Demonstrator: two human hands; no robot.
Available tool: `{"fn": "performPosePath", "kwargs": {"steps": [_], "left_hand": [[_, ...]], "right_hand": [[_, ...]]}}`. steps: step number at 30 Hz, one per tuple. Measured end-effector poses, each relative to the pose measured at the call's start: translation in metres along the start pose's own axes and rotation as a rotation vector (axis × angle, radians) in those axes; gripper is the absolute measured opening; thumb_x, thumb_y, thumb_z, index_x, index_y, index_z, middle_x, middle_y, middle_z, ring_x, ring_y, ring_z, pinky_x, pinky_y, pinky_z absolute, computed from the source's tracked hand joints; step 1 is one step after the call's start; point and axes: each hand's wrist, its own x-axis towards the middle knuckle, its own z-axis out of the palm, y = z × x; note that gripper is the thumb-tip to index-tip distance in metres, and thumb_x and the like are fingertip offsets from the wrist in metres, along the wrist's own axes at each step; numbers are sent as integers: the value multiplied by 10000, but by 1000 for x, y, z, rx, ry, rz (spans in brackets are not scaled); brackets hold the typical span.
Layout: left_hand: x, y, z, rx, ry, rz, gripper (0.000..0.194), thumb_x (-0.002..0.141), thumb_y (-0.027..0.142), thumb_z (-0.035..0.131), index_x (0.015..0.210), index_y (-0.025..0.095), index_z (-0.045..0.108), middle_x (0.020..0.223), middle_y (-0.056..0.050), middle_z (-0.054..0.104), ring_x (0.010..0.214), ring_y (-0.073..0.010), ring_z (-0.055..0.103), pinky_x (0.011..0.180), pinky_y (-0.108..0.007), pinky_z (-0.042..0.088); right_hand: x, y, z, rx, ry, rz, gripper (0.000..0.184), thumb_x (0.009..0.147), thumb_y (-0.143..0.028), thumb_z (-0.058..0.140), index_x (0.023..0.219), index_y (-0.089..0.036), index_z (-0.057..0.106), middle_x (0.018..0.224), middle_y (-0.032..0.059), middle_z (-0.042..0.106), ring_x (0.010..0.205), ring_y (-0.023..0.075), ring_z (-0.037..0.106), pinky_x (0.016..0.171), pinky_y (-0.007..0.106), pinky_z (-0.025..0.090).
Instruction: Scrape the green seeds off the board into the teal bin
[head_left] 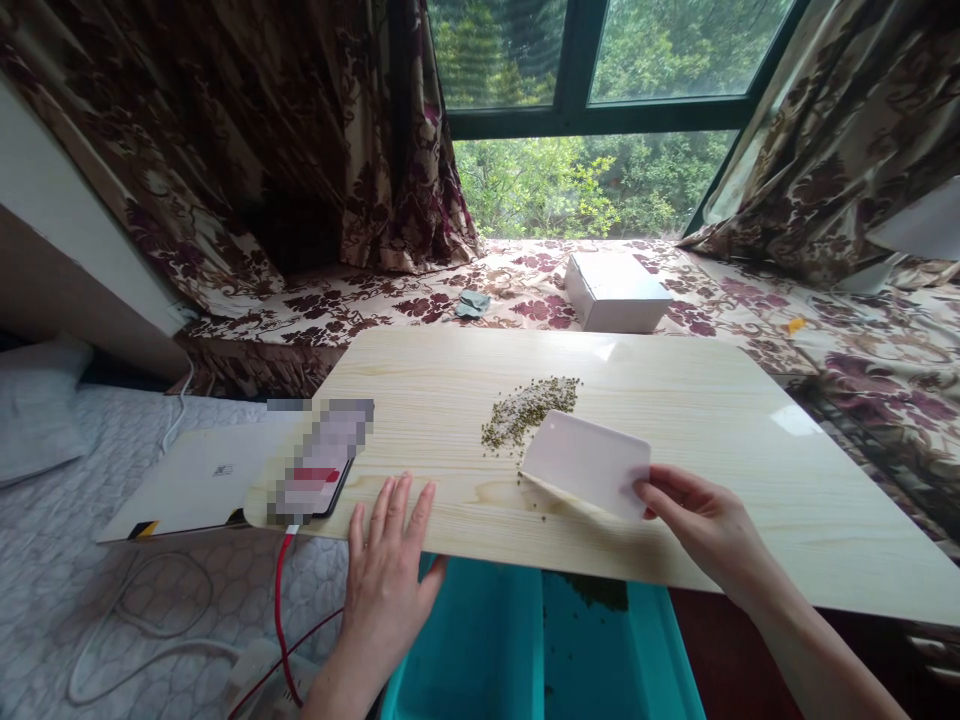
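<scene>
My right hand (694, 510) pinches the right edge of a thin white plastic card-like sheet (589, 460), held tilted over the wood-grain table. Just beyond the sheet lies a pile of small green beans mixed with white grains (529, 410), and a few loose beans sit nearer the front edge. My left hand (394, 545) rests on the table's front edge with its fingers spread, holding nothing. Below that edge stands a teal bin (480, 640) with a divider; green beans (592, 590) lie in its right compartment. The sheet covers part of the pile's near side.
The wood-grain table (435, 370) reaches toward a window seat with a white box (619, 290) and a small grey-green cloth (472, 304). A blurred phone (322, 465) with a red cable (281, 580) lies at the left. A power strip (270, 675) rests on the quilted bed (150, 620).
</scene>
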Motion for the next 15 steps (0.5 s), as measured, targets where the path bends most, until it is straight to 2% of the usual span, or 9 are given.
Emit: {"fn": "performPosePath", "kwargs": {"steps": [15], "left_hand": [[0,1,-2,17,1,12,672,840,209,570,1460,208,310,1509,-136,336,1386,-318,281,1122,-555,174]], "right_hand": [[7,5,1,-76,-95,-62,290,572,-448,764,727,-203,762,694,46,741,537,169,626,512,283,550]]}}
